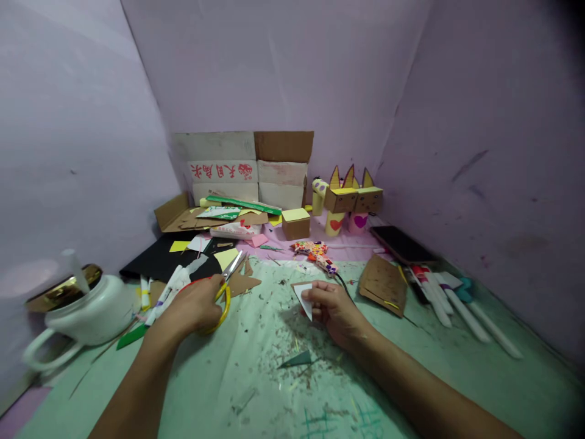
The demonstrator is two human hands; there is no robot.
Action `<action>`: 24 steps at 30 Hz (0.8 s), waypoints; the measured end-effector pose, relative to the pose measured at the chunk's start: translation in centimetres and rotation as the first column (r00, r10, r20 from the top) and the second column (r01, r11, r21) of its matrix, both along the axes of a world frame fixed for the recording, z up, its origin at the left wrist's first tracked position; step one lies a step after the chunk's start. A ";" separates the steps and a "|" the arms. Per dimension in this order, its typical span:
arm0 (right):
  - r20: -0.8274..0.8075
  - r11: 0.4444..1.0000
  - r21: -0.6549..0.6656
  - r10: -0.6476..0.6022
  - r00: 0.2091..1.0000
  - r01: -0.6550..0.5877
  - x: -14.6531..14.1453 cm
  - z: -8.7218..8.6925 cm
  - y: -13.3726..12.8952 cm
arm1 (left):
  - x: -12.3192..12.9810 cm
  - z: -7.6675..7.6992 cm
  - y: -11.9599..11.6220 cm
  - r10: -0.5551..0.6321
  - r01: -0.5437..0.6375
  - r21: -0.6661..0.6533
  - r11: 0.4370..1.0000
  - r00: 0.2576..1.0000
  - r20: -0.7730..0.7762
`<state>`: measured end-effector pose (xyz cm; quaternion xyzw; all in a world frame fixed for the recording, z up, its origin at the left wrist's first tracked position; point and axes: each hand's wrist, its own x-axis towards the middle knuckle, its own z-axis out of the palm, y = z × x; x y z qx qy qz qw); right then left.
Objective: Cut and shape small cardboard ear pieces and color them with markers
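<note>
My left hand (200,306) is closed around yellow-handled scissors (225,300), whose blades point up and away from me over cardboard scraps (244,281). Between the thumb and fingers of my right hand (329,306) is a small white paper piece (304,300) with a pointed lower end. A brown edge shows behind that paper, along its upper left. The scissors and the paper are well apart. Below my right hand a dark green triangular scrap (296,360) lies on the table cover. Just beyond the hand rests a hot glue gun (320,253) with a colourful pattern and a black cord.
A white mug (91,311) stands at the left beside several markers. Cardboard figures with pointed ears (343,198) and a small box (295,225) stand at the back. On the right are a folded cardboard piece (382,285), a dark phone (403,242) and white sticks (464,312).
</note>
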<state>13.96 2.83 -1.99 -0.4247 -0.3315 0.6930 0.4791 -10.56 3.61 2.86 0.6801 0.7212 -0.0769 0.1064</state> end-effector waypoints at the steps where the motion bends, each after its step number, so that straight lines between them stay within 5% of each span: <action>1: 0.001 1.000 0.003 0.000 1.000 0.000 0.0 0.0 0.0 | -0.1 -0.2 0.1 0.013 -0.012 0.021 1.000 0.999 -0.050; 5: 0.007 1.000 0.008 -0.003 1.000 0.003 0.0 0.1 0.0 | -0.5 -0.6 0.2 0.036 -0.019 0.086 0.996 0.979 -0.198; 13: -0.012 0.998 0.063 -0.023 1.000 0.023 0.2 0.0 0.1 | -0.5 -0.2 0.8 0.090 -0.083 0.061 0.995 0.986 -0.137; 16: -0.002 0.985 0.168 -0.047 0.999 0.047 0.4 0.3 0.1 | -1.0 0.4 0.9 0.119 -0.119 0.183 0.976 0.993 0.008; 18: 0.027 0.970 0.239 -0.053 0.998 0.045 0.6 0.6 0.1 | -1.2 1.2 0.5 0.143 -0.213 0.245 0.946 0.951 0.275; 19: 0.040 0.963 0.265 -0.053 0.998 0.040 0.8 0.7 0.1 | -1.1 1.6 0.1 0.142 -0.287 0.246 0.926 0.868 0.476; 21: 0.052 0.956 0.293 -0.052 0.997 0.034 0.9 0.8 0.0 | -0.7 2.5 -0.7 0.044 -0.383 0.178 0.906 0.504 0.862; 23: 0.046 0.954 0.298 -0.050 0.998 0.034 1.0 0.9 0.0 | 0.0 3.1 -1.4 -0.048 -0.324 0.070 0.943 0.076 0.996; 24: 0.045 0.954 0.298 -0.047 0.998 0.032 1.0 1.0 0.0 | 0.5 3.3 -1.7 -0.059 -0.270 0.040 0.962 -0.065 0.996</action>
